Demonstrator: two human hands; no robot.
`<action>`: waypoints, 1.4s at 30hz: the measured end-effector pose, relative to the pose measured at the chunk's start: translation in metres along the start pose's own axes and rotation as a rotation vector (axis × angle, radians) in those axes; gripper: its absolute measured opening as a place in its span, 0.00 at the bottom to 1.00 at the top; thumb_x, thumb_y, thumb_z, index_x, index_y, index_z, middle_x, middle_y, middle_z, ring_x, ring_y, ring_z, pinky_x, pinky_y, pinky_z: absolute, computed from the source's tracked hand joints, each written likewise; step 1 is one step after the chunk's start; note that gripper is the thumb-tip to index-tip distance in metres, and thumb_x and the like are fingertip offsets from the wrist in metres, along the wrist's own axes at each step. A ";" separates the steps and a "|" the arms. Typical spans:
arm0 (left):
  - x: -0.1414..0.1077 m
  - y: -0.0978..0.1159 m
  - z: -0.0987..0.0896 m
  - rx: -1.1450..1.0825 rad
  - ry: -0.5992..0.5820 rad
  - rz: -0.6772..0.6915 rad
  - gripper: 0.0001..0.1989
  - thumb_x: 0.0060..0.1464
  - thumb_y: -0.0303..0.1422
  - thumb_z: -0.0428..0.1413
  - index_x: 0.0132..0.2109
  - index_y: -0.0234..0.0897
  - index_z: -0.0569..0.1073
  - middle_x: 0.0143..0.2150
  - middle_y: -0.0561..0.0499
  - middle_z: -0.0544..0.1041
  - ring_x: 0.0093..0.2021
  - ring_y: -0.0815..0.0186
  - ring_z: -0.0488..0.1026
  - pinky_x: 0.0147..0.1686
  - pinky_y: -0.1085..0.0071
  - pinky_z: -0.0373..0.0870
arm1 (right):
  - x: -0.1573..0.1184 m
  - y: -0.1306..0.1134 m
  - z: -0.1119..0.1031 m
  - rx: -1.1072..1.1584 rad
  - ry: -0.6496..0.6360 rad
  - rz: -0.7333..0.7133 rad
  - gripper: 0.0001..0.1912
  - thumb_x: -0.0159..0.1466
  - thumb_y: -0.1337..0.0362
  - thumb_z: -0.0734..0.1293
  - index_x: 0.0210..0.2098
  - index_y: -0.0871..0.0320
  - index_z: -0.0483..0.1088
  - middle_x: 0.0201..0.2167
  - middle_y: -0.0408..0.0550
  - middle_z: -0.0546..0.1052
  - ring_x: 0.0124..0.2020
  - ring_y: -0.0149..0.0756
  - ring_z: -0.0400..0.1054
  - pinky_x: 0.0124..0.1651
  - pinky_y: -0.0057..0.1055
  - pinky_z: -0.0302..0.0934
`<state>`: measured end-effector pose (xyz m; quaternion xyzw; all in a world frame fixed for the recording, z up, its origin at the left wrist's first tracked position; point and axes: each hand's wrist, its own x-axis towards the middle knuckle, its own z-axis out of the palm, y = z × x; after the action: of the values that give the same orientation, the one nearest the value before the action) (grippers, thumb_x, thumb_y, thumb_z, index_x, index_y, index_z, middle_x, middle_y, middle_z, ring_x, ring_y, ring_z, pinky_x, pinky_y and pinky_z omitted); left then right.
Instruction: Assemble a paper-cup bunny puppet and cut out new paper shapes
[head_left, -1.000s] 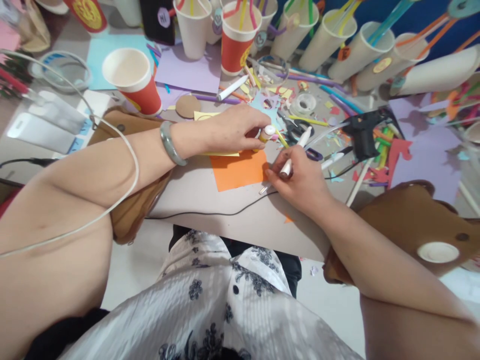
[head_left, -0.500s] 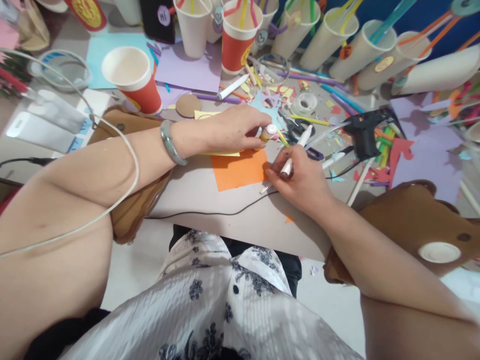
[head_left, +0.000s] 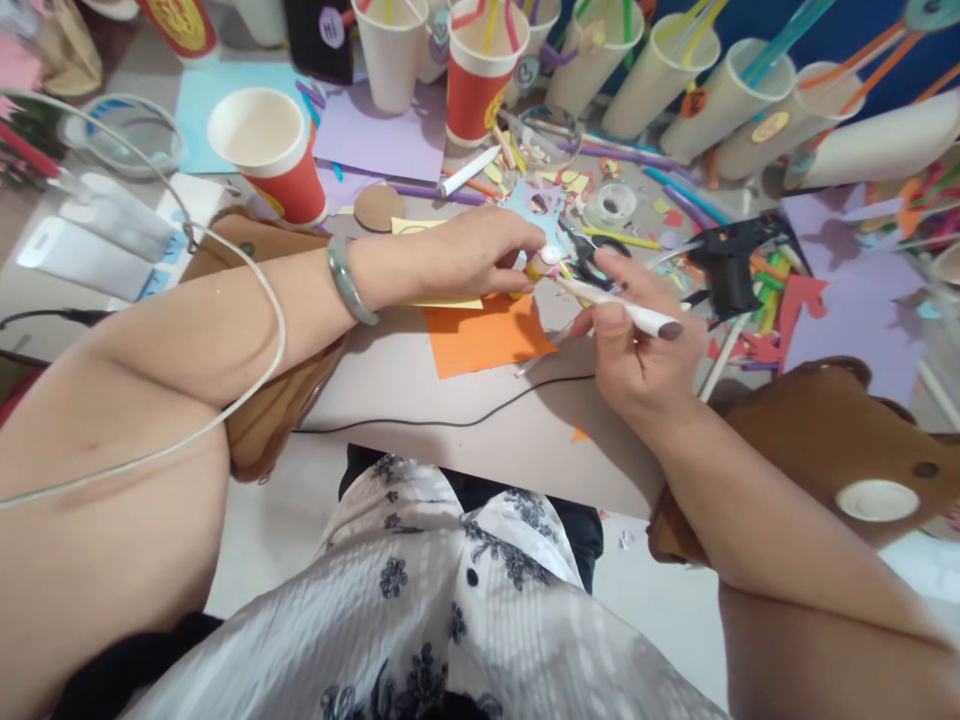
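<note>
My left hand [head_left: 480, 255], a bracelet at its wrist, has its thumb and fingers closed around a small yellow cylinder with a round white top [head_left: 550, 258]. What kind of thing this is, I cannot tell. Below that hand lie an orange sheet of paper [head_left: 480, 340] and a partly covered yellow sheet [head_left: 409, 227]. In my right hand [head_left: 645, 365] is a white marker [head_left: 611, 302], pinched between thumb and fingers. Its dark end points right; its other end is close to the cylinder, and I cannot make out whether they touch.
Paper cups [head_left: 664, 75] with straws line the back. A red cup [head_left: 289, 180] stands at left near a white cable [head_left: 255, 270]. Scissors [head_left: 589, 250], paper scraps and a black glue gun [head_left: 727, 265] lie at right. A thin black cord [head_left: 420, 425] crosses the table's front.
My right hand has shifted right and turned the marker, so its dark end now points right instead of down-left. My left hand has hardly moved and keeps its hold.
</note>
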<state>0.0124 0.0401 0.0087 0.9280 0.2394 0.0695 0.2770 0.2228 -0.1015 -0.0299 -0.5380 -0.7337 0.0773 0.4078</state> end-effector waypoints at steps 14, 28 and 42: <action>0.001 0.003 -0.004 0.005 -0.041 -0.001 0.10 0.60 0.36 0.55 0.42 0.37 0.79 0.33 0.49 0.78 0.40 0.61 0.74 0.42 0.66 0.60 | -0.003 0.002 0.006 -0.127 0.011 0.067 0.17 0.75 0.49 0.64 0.43 0.55 0.76 0.28 0.46 0.78 0.22 0.34 0.67 0.32 0.35 0.67; 0.001 0.004 -0.003 0.012 -0.029 -0.015 0.10 0.58 0.35 0.56 0.42 0.38 0.81 0.34 0.46 0.80 0.40 0.59 0.75 0.40 0.65 0.61 | -0.003 0.003 0.009 -0.107 -0.093 0.120 0.19 0.76 0.45 0.62 0.47 0.52 0.75 0.29 0.48 0.81 0.24 0.38 0.72 0.31 0.37 0.68; 0.001 0.002 -0.003 0.016 -0.026 0.001 0.10 0.58 0.35 0.56 0.42 0.39 0.80 0.32 0.49 0.79 0.38 0.61 0.75 0.39 0.67 0.61 | -0.005 -0.004 0.006 -0.144 -0.093 0.080 0.15 0.75 0.50 0.63 0.42 0.51 0.75 0.31 0.49 0.82 0.26 0.40 0.74 0.33 0.39 0.69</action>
<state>0.0129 0.0404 0.0127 0.9310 0.2360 0.0557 0.2727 0.2160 -0.1050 -0.0344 -0.5906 -0.7334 0.0652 0.3302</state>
